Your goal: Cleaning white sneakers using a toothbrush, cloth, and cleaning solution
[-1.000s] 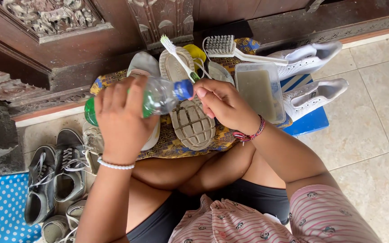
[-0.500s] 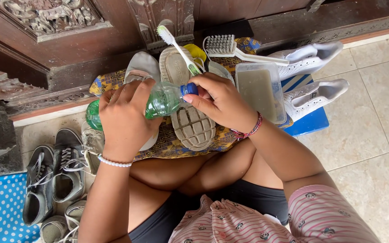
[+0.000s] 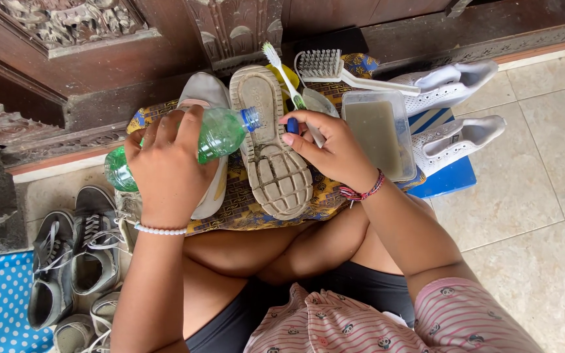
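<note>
Green bottle (image 3: 210,140) in left hand (image 3: 165,170)

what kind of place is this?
Probably a house doorstep or porch: a carved wooden door frame over a tiled floor, worn sneakers lined up beside it, and a person sitting on the floor.

Home doorstep — carved wooden door (image 3: 86,39), tiled floor (image 3: 537,189), worn shoes (image 3: 73,255).

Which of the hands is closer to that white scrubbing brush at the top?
Right. The right hand, holding a toothbrush and a blue cap, sits just below the scrubbing brush. The left hand grips the green bottle, farther left.
</note>
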